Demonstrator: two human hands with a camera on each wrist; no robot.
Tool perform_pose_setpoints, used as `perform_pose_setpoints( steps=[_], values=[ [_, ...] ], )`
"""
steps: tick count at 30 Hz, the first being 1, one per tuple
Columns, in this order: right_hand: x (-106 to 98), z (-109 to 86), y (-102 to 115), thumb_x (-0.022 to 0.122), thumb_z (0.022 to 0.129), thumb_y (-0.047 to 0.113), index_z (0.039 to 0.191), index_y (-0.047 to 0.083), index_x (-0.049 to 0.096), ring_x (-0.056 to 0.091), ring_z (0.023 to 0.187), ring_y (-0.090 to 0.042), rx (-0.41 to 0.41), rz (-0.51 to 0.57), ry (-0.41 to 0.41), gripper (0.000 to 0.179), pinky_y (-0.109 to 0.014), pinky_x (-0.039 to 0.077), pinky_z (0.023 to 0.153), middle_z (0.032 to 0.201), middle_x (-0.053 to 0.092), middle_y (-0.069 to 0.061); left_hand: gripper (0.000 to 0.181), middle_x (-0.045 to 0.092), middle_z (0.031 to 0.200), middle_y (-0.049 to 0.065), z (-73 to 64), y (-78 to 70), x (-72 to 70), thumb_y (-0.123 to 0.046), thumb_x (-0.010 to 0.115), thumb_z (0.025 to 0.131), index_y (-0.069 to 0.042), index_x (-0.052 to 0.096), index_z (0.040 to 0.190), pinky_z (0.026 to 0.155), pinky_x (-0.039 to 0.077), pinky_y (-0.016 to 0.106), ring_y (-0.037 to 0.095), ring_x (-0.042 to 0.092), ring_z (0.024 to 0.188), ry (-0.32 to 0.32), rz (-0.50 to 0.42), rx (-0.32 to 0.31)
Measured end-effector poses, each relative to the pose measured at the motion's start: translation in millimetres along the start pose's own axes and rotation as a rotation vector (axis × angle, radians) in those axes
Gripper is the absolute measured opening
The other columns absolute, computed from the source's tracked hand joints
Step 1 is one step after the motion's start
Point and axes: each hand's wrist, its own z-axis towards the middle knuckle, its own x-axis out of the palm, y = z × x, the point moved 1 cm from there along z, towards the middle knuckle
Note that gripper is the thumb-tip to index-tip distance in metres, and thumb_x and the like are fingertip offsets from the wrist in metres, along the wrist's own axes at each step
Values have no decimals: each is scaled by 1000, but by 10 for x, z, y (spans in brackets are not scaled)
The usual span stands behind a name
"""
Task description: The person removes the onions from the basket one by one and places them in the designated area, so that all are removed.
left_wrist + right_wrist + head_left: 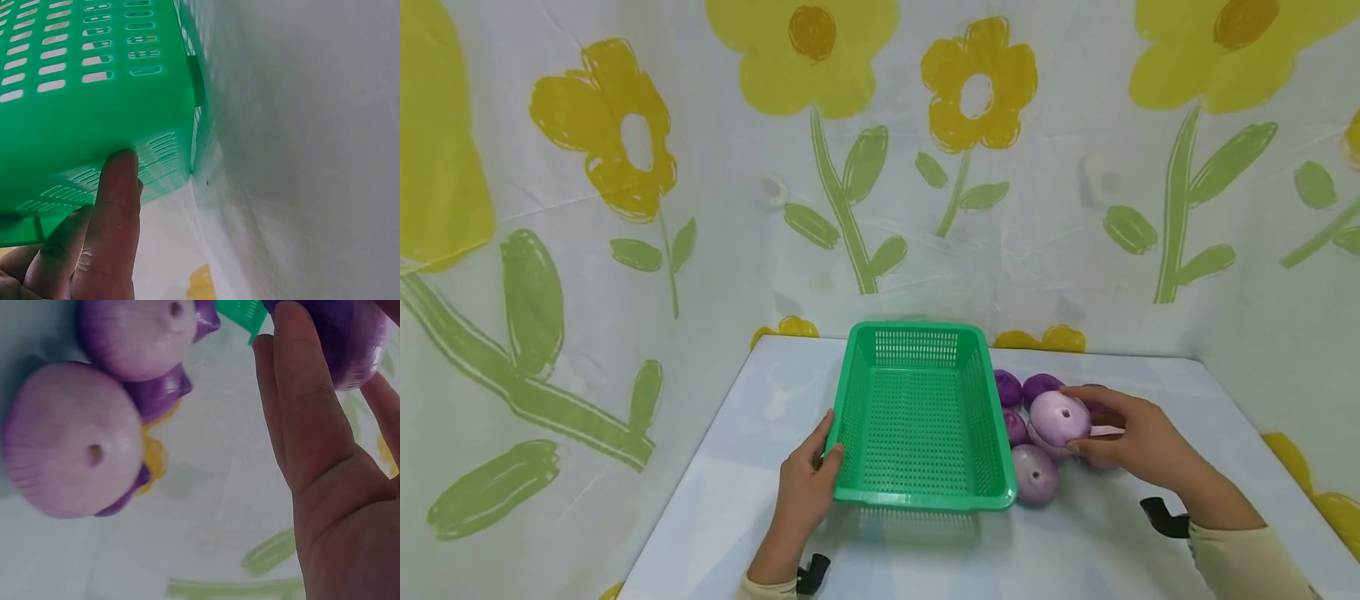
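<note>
My left hand (801, 492) grips the left side of a green plastic basket (925, 502), thumb at the rim. In the left wrist view its fingers (112, 219) press the basket's slotted outer wall (94, 125). The basket is tilted toward me, with nothing inside it. Just right of it, my right hand (1153, 442) holds a pale purple onion (1060, 418) between thumb and fingers, its small holed end facing me. The right wrist view shows a darker side of this onion (350, 347), partly hidden by the fingers.
Several more onions lie at the basket's right, among them a pale one (1035, 475) in front and dark purple ones (1041, 386) behind. The white table (730, 517) ends at a flower-printed cloth wall (1045, 283), with more cloth on both sides.
</note>
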Motion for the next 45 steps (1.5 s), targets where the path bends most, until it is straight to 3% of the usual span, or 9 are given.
perform_pose_setpoints(
  steps=[6,13,14,25,31,37,45],
  values=[
    [53,-292,-174,92,84,38,150,22,61,64,112,-3,59,-23,-66,75,-25,58,83,146,60,-13,55,52,155,10,12,-8,-10,-18,63,108,-22,47,161,101,51,53,34,54,137,0,1,-9],
    [189,-496,-408,92,83,34,152,21,59,63,114,0,109,19,-101,78,-24,58,82,148,59,-12,55,51,156,10,8,-30,-25,-16,63,107,-19,47,160,103,50,52,32,52,140,-4,6,-13],
    [209,-523,-437,93,83,33,152,19,60,62,110,6,100,25,-112,77,-24,58,82,147,60,-13,55,51,155,10,10,-34,-27,-16,63,107,-18,48,160,103,49,53,32,52,140,-6,10,-16],
    [327,-728,-677,90,85,40,150,22,61,66,110,-1,224,8,-75,74,-23,53,85,148,58,-13,55,51,155,10,9,-38,25,-16,63,107,-16,48,160,103,50,52,33,52,139,9,-16,-19],
    [350,-772,-690,92,82,41,151,20,60,69,114,-21,291,28,-58,79,-26,54,81,153,53,-17,56,51,155,10,-8,-31,36,-16,63,107,-15,47,160,101,51,52,35,54,137,10,-10,-24],
    [389,-760,-725,92,82,41,150,18,60,68,119,-39,285,29,-66,79,-39,55,84,152,52,-17,55,51,156,9,6,-26,22,-16,63,107,-15,48,160,99,52,50,33,55,137,5,-7,-13],
    [426,-758,-726,93,80,43,149,19,61,67,119,-40,294,31,-51,80,-43,59,83,149,57,-17,55,51,156,9,3,-24,12,-17,63,108,-19,47,160,101,51,51,33,53,138,9,-18,-21]
  ],
)
